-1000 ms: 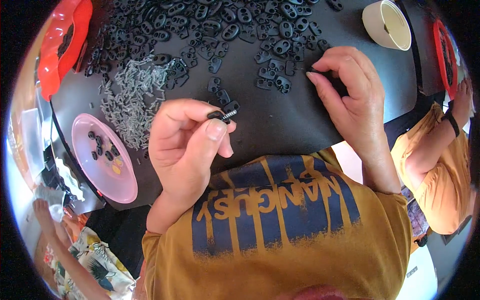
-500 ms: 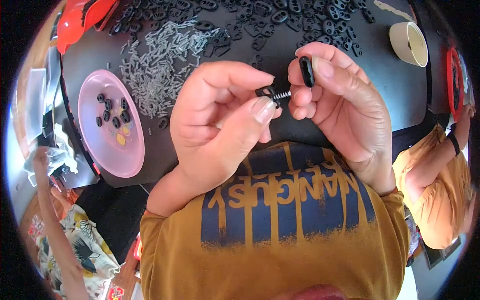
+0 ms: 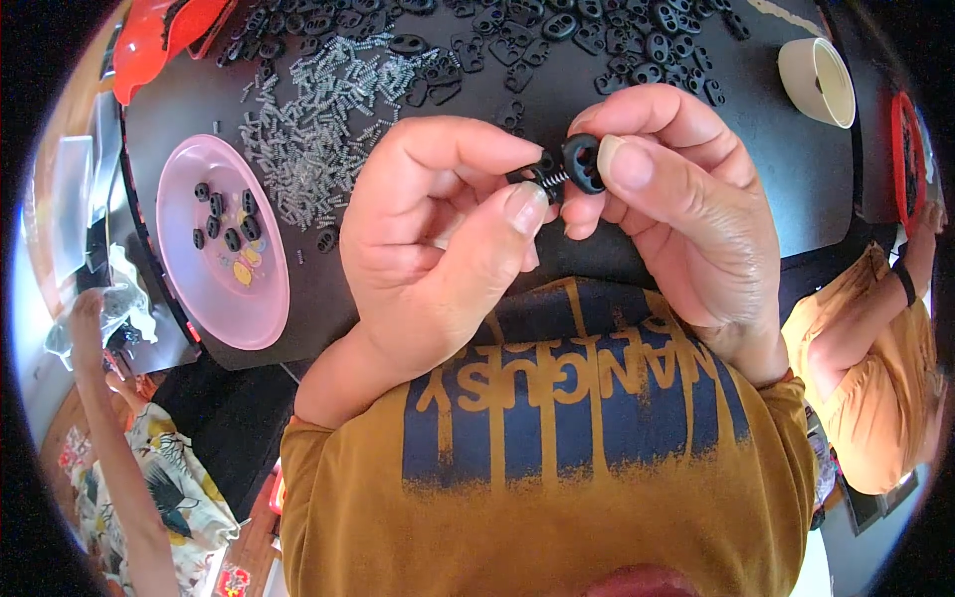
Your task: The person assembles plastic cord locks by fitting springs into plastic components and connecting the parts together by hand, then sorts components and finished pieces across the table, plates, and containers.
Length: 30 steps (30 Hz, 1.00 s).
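Between the thumb and index finger of my left hand (image 3: 428,239) is a small black plastic cord-lock piece (image 3: 523,175), partly covered by the fingertips. A thin metal spring (image 3: 556,181) sticks out of it toward the right. My right hand (image 3: 691,204) pinches a black oval cord-lock shell (image 3: 581,164), its holed face turned partly toward me. The shell sits at the spring's free end; whether the spring has entered it I cannot tell. Both hands are raised above the dark table (image 3: 328,308), close together.
Loose springs (image 3: 318,129) lie piled behind my left hand, with black cord-lock parts (image 3: 637,40) along the far side. A pink plate (image 3: 189,279) holds several cord locks. A cream cup (image 3: 811,85) and red containers (image 3: 164,45) stand around. Two other people (image 3: 865,368) sit at either side.
My right hand has brought the shell left, up to the spring in my left hand, and turned its holed face more into view. The left hand has hardly moved.
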Each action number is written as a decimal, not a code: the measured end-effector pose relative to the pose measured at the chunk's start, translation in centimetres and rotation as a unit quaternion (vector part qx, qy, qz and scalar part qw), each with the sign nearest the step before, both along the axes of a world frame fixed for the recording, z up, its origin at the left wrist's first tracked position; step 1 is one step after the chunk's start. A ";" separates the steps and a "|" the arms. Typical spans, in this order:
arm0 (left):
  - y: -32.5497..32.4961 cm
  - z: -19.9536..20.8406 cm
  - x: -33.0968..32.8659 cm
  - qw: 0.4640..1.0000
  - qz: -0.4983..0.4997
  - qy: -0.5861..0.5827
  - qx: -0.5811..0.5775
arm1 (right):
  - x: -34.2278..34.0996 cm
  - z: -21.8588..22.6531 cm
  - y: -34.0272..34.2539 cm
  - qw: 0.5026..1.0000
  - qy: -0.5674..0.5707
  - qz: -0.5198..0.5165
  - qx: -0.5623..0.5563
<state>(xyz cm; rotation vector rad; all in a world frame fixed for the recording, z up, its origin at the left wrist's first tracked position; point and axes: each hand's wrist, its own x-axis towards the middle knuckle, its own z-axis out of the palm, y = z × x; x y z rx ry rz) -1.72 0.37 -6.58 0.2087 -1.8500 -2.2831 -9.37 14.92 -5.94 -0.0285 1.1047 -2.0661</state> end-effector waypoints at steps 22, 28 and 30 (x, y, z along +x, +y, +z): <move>0.7 -0.3 0.0 1.000 -0.001 0.022 0.006 | 0.3 -1.7 0.3 0.952 0.305 0.011 0.020; 0.9 -0.6 -0.1 1.000 -0.006 0.018 0.005 | -0.1 -1.8 0.4 0.961 0.276 -0.007 -0.008; 0.9 -0.4 0.0 1.000 0.000 0.001 -0.006 | -0.3 -2.0 0.6 0.933 0.355 0.014 0.047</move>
